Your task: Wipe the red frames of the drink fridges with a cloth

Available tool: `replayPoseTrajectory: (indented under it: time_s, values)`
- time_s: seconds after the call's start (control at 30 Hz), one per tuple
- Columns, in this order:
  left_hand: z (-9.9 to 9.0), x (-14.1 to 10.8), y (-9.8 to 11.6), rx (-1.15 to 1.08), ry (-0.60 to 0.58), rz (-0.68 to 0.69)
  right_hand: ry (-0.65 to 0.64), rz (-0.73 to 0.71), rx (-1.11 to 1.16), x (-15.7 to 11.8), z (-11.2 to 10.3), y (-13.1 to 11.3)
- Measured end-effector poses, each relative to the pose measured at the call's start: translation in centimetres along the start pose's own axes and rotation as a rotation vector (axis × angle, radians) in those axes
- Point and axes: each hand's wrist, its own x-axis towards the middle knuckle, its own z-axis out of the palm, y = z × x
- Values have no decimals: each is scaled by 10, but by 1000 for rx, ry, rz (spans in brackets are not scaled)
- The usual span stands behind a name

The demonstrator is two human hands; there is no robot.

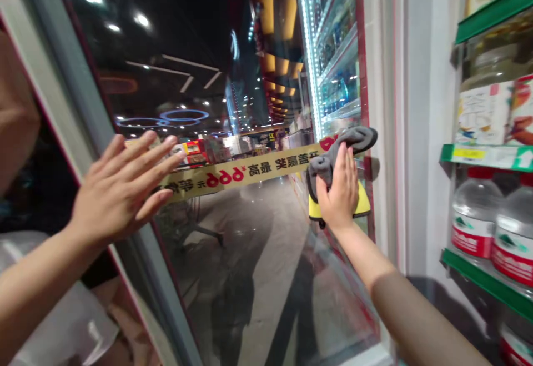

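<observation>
My left hand [125,183] is at the left side of a glass door pane [258,255], fingers stretched out and holding nothing. It overlaps the left end of a yellow sticker strip [262,168] with red and black mirrored characters; whether it touches the glass I cannot tell. My right hand [342,188] presses a bunched cleaning cloth [360,137], grey on one side and yellow on the other, against the right part of the pane. The cloth covers the strip's right end, and its yellow part hangs below my palm.
A pale door frame [45,71] slants along the left. At the right stand shelves with green edges [487,282], holding boxes [483,113] and large clear bottles with red caps [474,213]. Through the glass show a lit shelf [339,71], a store aisle and ceiling lights.
</observation>
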Motion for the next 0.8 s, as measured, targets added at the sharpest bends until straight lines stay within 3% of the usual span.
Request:
replayPoseTrajectory:
  time_s: [0.1, 0.23, 0.27, 0.33, 0.47, 0.53, 0.6, 0.7, 0.8]
  values:
    - [-14, -5, -3, 9, -102, 61, -85, -165, 133, 19, 5, -43]
    - [-25, -8, -4, 140, -194, 7, -222, -747, 335, -16, -4, -75]
    - [-28, -8, -3, 166, -200, -14, -228, -834, 377, -22, -7, -80]
    - [-35, -9, -2, 193, -184, -33, -239, -827, 419, -27, -8, -93]
    - [-49, -13, 3, 190, -163, -14, -246, -422, 345, -33, -4, -156]
    - [-54, -15, 6, 172, -162, 19, -223, -351, 297, -62, -3, -195]
    - [-59, -18, 8, 149, -159, 58, -215, -507, 329, -110, -5, -221]
    - [-61, -22, 10, 107, -126, 84, -219, -693, 461, -181, -13, -227]
    - [-60, -25, 8, 52, -62, 89, -240, -778, 455, -194, -20, -218]
